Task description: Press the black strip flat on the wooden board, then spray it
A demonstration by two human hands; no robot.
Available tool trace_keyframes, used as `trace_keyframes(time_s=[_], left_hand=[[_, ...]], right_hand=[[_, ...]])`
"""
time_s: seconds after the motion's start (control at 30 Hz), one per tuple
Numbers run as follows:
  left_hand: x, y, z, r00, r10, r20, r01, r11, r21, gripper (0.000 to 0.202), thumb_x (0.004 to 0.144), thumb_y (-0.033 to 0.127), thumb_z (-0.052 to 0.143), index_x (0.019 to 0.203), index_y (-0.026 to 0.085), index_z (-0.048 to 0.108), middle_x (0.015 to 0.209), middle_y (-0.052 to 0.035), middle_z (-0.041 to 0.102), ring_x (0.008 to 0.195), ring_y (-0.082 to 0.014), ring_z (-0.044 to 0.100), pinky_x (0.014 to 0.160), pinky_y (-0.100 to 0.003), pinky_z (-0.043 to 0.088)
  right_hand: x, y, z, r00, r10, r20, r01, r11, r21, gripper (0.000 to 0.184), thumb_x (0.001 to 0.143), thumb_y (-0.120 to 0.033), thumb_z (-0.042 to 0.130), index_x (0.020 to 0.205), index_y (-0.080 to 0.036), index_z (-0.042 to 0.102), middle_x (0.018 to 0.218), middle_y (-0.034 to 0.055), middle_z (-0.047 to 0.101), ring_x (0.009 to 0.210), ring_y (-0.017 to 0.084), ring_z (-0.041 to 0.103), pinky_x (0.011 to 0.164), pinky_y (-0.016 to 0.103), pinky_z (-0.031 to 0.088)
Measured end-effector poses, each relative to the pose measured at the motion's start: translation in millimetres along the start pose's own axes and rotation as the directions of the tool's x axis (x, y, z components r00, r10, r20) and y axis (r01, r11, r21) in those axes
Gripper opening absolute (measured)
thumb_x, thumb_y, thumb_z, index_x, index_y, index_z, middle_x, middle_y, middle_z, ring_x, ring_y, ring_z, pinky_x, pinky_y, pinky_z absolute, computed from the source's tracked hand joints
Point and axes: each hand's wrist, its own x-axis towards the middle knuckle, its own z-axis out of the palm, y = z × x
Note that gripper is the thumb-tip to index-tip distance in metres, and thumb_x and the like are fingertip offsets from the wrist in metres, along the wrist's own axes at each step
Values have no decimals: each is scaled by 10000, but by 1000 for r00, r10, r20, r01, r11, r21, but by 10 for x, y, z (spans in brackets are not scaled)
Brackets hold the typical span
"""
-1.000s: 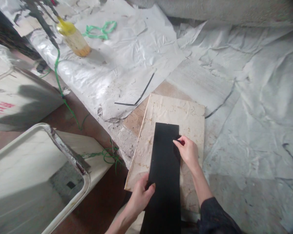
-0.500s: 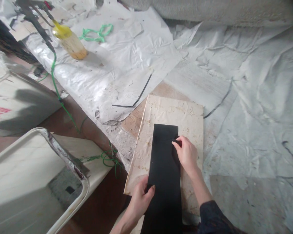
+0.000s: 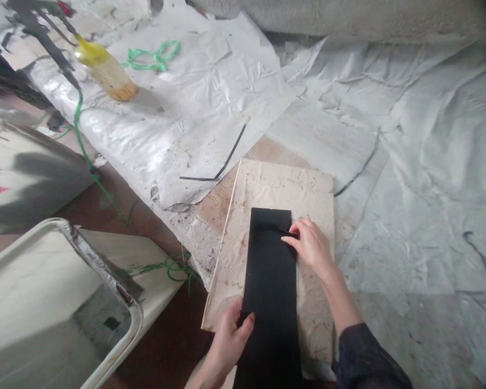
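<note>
Pinning the black strip [image 3: 269, 292]: your left hand [image 3: 229, 337] is closed on its left edge at the near edge of the stone slab [image 3: 275, 183], thumb on top and fingers tucked under. Keep that thumb flat so the strip cannot swing on the slab.
Right hand [image 3: 312, 248]: its fingertips are pinched shut on the strip's right edge, over the middle of the slab and below the strip's far end. Whether something small sits between the fingers, I cannot tell.
Where the strip lies: lengthwise down the slab, with its far end short of the slab's far edge and its near end running off the slab's near edge towards you.
Crease: a faint ridge runs across the strip from your right fingertips towards its left edge. Ease the pinch or draw the edge outward so the strip lies flat on the slab.
Alignment: the strip's long edges run nearly parallel to the slab's sides. Hold both hands in that line and move one hand at a time.
Support: work over the slab only, because the crumpled plastic sheeting [image 3: 409, 162] right of it gives no firm backing.
Clutter: a thin black offcut [image 3: 222, 165] lies just beyond the slab's far left corner, and a yellow bottle [image 3: 101, 67] stands well beyond that. Neither touches the strip.
</note>
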Motion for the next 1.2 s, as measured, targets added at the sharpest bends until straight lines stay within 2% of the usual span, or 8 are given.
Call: trace_keyframes(time_s=[0.17, 0.33, 0.5, 0.7, 0.8, 0.93, 1.07, 1.2], left_hand=[[18, 15, 2, 1000, -4, 4, 4, 1000, -27, 357, 847, 401, 623, 1117, 170, 653, 1128, -108, 696, 1053, -294, 635, 940, -398, 502], [9, 35, 4, 1000, 6, -2, -6, 1000, -24, 346, 863, 373, 612, 1139, 167, 647, 1170, -113, 684, 1098, -292, 618, 978, -400, 483], [-8, 44, 3, 1000, 10, 1, -10, 998, -64, 378, 879, 365, 596, 1200, 168, 619, 1223, -109, 663, 1142, -291, 598, 1016, -404, 465], [5, 71, 15, 1000, 20, 2, -20, 999, -43, 366, 873, 373, 594, 1162, 151, 633, 1190, -121, 673, 1121, -303, 605, 993, -408, 475], [8, 75, 19, 1000, 26, -2, -26, 999, -27, 373, 867, 377, 593, 1156, 144, 629, 1167, -126, 681, 1086, -307, 618, 951, -402, 490], [5, 68, 20, 1000, 16, -11, -16, 1000, -17, 388, 856, 382, 598, 1151, 131, 624, 1161, -135, 680, 1067, -311, 624, 942, -407, 487], [10, 49, 17, 1000, 15, -15, -15, 1000, 10, 398, 859, 364, 590, 1173, 119, 611, 1174, -149, 671, 1078, -304, 618, 954, -408, 479], [11, 27, 14, 1000, 23, -13, -23, 1000, 2, 401, 866, 339, 583, 1203, 121, 592, 1194, -144, 664, 1088, -295, 617, 966, -403, 478]], right_hand=[[-54, 4, -13, 999, 33, 32, -39, 975, 219, 191, 778, -364, 669, 772, -225, 539, 773, -20, 610, 723, 153, 559, 638, 287, 383], [-52, 18, -5, 982, 112, 151, -178, 806, 564, 243, 743, -421, 670, 865, -216, 621, 737, -17, 640, 667, 163, 575, 619, 286, 417], [93, -23, 28, 985, 124, 121, -173, 729, 662, 288, 714, -453, 712, 839, -200, 657, 713, -12, 656, 653, 163, 577, 615, 287, 432], [196, -97, 74, 995, 89, 37, -96, 932, 348, 211, 761, -327, 701, 952, -246, 663, 814, -8, 694, 726, 177, 615, 703, 310, 445], [151, -130, 66, 994, 63, -88, -47, 984, 174, 324, 796, -330, 692, 1099, -249, 613, 977, 31, 678, 876, 206, 615, 752, 326, 464], [-12, -169, 54, 961, -85, -263, 79, 996, -35, 366, 830, -361, 668, 1155, -214, 591, 1126, 87, 608, 1077, 250, 532, 897, 367, 455], [-338, -236, 106, 969, -205, -138, 192, 976, -105, 307, 874, -353, 613, 1155, -227, 607, 1153, 68, 612, 1048, 240, 533, 872, 374, 432], [-644, -329, 122, 987, -157, -37, 147, 972, -185, 306, 900, -294, 583, 1204, -258, 587, 1185, 32, 613, 1063, 223, 533, 856, 389, 404]])
